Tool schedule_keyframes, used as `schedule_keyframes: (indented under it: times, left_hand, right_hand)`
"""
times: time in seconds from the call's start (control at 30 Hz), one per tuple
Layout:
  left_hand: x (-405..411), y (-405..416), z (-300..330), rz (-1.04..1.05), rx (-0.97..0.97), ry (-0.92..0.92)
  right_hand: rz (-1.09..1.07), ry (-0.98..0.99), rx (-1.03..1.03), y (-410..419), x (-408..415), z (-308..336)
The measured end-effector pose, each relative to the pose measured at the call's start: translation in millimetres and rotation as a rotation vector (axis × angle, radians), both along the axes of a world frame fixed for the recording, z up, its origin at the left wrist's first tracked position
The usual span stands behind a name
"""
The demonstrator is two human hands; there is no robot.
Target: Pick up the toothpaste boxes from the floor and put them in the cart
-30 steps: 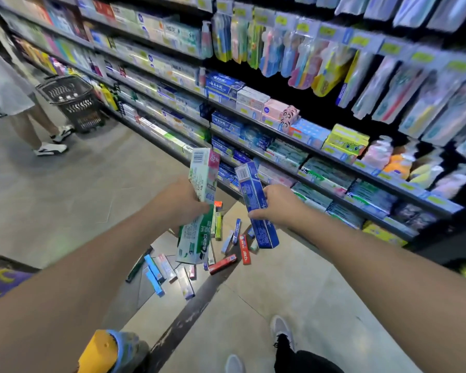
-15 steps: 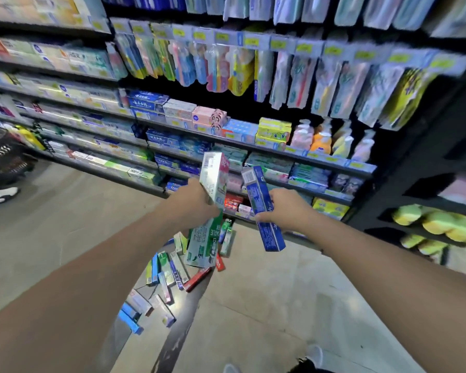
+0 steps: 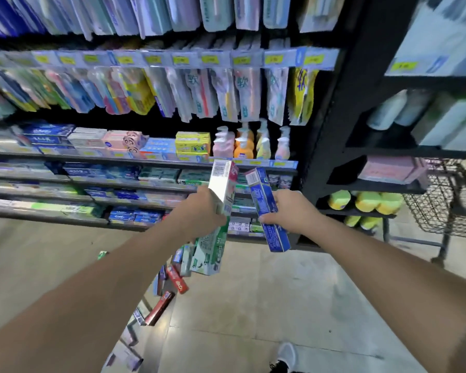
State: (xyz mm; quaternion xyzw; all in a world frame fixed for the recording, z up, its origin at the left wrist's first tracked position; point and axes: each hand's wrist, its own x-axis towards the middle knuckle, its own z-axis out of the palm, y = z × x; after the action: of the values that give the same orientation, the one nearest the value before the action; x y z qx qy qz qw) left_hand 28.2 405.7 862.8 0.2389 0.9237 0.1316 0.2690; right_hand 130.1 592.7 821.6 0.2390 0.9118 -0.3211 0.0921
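my left hand (image 3: 199,211) has its fingers curled around a bundle of long cardboard boxes: a white and green box (image 3: 219,211) with a barcode end sticking up above my knuckles, and its glossy green face hanging below them. my right hand (image 3: 288,211) grips a slim blue box (image 3: 267,208) round its middle, tilted, both ends poking past the fingers. below my left fingers, more toothpaste boxes (image 3: 172,281) lie scattered on the smooth tiled floor (image 3: 253,305) (red, blue, blurry). right of my right fingers stands the black wire cart (image 3: 439,211), well apart.
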Motion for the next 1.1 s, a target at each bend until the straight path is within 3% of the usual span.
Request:
schedule_keyframes:
  times: [0.6,0.8,1.1]
  left_hand:
    - [12,207,-23,-0.297,-0.055,-0.035]
    - [3,276,-37,-0.465,-0.049,-0.059]
    - [18,396,-40,-0.750,-0.050,0.031]
  right_hand:
    - [-0.304,-0.073,-0.036,169,64,-27]
    - [-0.388,-0.154,0.065,214,73,-23]
    - [-0.718,-0.145,0.030,286,107,-2]
